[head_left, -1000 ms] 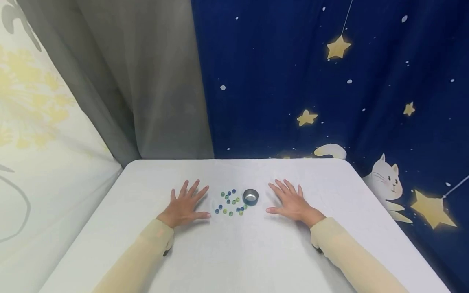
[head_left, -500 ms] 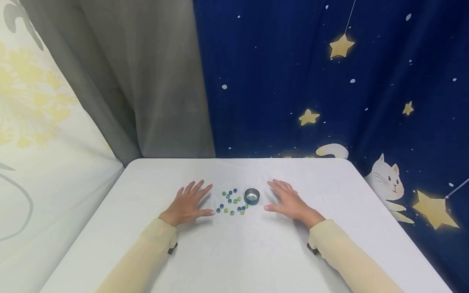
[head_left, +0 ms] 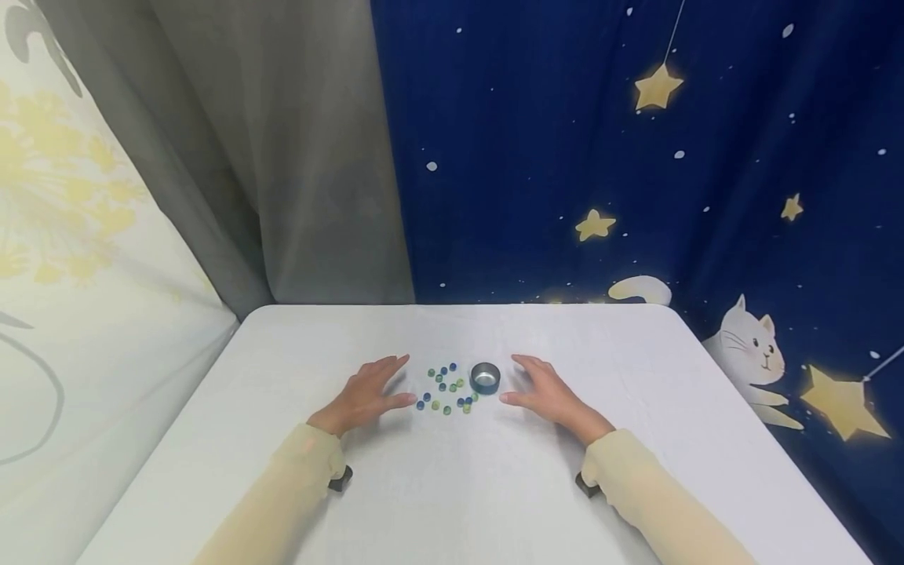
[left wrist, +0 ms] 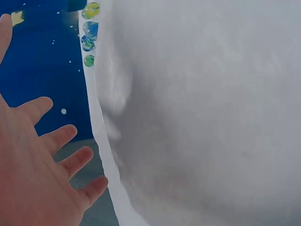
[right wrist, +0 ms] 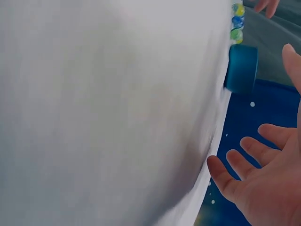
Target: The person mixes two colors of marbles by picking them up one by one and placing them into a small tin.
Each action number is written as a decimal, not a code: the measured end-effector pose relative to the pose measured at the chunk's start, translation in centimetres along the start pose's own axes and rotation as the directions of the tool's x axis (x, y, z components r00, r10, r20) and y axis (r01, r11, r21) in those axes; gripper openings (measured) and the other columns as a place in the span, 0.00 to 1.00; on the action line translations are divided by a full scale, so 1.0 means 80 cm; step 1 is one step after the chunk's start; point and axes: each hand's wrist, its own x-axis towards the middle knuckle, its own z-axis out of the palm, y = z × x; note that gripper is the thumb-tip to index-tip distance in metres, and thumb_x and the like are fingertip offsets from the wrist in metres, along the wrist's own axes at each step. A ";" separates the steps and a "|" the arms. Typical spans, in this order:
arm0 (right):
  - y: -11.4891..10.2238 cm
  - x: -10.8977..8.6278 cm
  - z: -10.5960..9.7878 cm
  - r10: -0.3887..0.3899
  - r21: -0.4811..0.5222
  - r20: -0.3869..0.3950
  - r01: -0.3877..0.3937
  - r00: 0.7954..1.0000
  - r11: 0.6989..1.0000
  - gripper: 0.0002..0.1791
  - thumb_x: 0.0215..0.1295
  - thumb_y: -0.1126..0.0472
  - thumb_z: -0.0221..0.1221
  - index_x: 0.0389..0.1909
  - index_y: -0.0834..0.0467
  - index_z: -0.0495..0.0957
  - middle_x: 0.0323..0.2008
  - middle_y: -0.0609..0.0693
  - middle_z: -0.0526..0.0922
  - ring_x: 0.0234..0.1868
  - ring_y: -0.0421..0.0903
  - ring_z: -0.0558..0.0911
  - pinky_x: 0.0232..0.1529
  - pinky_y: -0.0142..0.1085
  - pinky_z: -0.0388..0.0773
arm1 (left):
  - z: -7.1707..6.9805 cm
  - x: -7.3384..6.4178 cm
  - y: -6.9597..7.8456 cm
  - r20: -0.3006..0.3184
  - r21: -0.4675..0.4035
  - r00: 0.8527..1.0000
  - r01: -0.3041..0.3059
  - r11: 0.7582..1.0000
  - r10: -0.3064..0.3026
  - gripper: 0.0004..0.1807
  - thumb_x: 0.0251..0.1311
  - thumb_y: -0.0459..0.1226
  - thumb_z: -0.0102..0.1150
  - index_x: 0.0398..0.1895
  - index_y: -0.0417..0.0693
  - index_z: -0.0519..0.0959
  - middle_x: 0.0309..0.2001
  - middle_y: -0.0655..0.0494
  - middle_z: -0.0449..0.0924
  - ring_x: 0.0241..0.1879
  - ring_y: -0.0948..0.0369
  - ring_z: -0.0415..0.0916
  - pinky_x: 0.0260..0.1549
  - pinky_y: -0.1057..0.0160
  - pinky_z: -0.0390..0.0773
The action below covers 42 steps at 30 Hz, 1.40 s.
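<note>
Several blue and green-yellow glass marbles (head_left: 453, 388) lie scattered on the white table in the head view. At their right stands a small round metal bowl (head_left: 485, 378), grey inside; its outer wall looks blue in the right wrist view (right wrist: 242, 69). My left hand (head_left: 363, 399) is to the left of the marbles, thumb and fingers apart, holding nothing. To the right of the bowl is my right hand (head_left: 547, 392), its thumb toward the bowl and nothing in its grasp. In the left wrist view, marbles (left wrist: 89, 30) sit beyond the spread fingers (left wrist: 61, 139).
The white-covered table (head_left: 452, 486) has a far edge against a grey curtain (head_left: 325, 157) and a dark blue curtain (head_left: 508, 141) with stars. A pale cloth with yellow print (head_left: 85, 204) hangs at the left. Dark wrist straps show under both cream sleeves (head_left: 289, 486).
Both hands have turned from palms down with fingers spread to thumbs and fingers facing inward. They have come slightly closer to the marbles and the bowl, which stay in place.
</note>
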 end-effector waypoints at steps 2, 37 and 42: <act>-0.003 0.001 0.003 0.012 0.030 -0.007 -0.012 1.000 0.999 0.48 0.56 0.42 0.67 0.72 0.59 0.59 0.70 0.61 0.61 0.70 0.61 0.59 0.66 0.56 0.55 | 0.001 0.001 -0.001 -0.002 -0.035 1.000 0.016 0.999 -0.016 0.45 0.59 0.63 0.56 0.76 0.58 0.56 0.75 0.47 0.51 0.73 0.45 0.45 0.65 0.36 0.45; -0.027 0.022 0.045 0.157 0.193 -0.116 -0.133 0.981 0.972 0.42 0.53 0.53 0.72 0.66 0.63 0.67 0.61 0.64 0.73 0.62 0.61 0.72 0.60 0.54 0.67 | 0.016 0.013 -0.001 -0.076 -0.346 0.988 0.099 0.933 -0.133 0.34 0.63 0.53 0.59 0.69 0.52 0.67 0.62 0.47 0.71 0.57 0.49 0.67 0.54 0.44 0.68; -0.028 0.027 0.048 0.169 0.160 -0.120 -0.149 0.978 0.976 0.42 0.53 0.52 0.71 0.66 0.63 0.67 0.61 0.64 0.73 0.63 0.60 0.71 0.62 0.53 0.64 | 0.023 0.014 -0.002 -0.076 -0.352 0.988 0.099 0.931 -0.134 0.33 0.57 0.51 0.66 0.65 0.51 0.72 0.56 0.51 0.76 0.54 0.51 0.69 0.54 0.47 0.69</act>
